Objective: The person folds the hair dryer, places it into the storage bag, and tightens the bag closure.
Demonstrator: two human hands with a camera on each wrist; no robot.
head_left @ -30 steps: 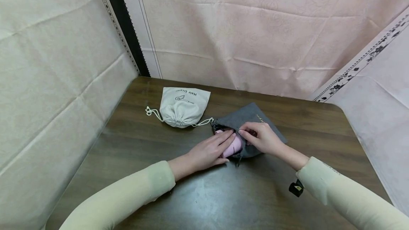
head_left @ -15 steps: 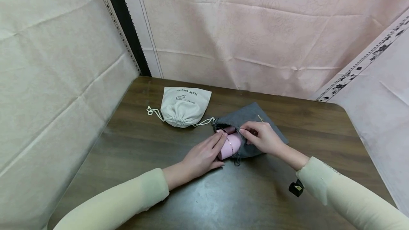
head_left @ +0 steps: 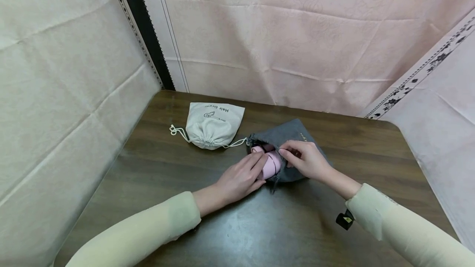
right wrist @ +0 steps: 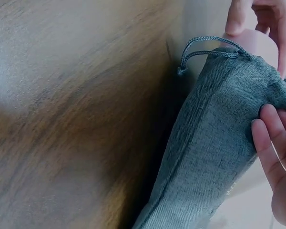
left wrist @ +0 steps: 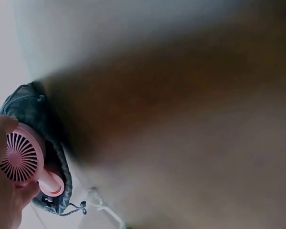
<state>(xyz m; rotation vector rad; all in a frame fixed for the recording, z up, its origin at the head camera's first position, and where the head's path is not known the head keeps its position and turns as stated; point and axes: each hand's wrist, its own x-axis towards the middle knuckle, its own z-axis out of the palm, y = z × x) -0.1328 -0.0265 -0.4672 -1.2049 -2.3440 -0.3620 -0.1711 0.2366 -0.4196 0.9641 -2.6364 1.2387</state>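
Observation:
A pink hair dryer (head_left: 271, 167) lies partly inside the mouth of a grey drawstring bag (head_left: 285, 135) on the table. My left hand (head_left: 239, 178) grips the end that sticks out. The left wrist view shows its round slotted vent (left wrist: 15, 159) between fingers and thumb, with a pink tube-like part beside it in the mouth. My right hand (head_left: 306, 160) pinches the upper rim of the grey bag. In the right wrist view the bag's side (right wrist: 205, 138) bulges, and its grey cord (right wrist: 205, 45) loops out near the mouth. The bag hides the rest of the dryer.
A white drawstring bag (head_left: 214, 125) printed "Hair Dryer" lies behind and left of the grey bag, its cord end reaching the grey bag's mouth. Pale cloth (head_left: 259, 32) hangs behind and at both sides of the brown wooden table (head_left: 237, 234).
My left hand first drew back left with the hair dryer, uncovering more of it, then moved slightly right again toward the grey bag. My right hand stays at the bag's rim.

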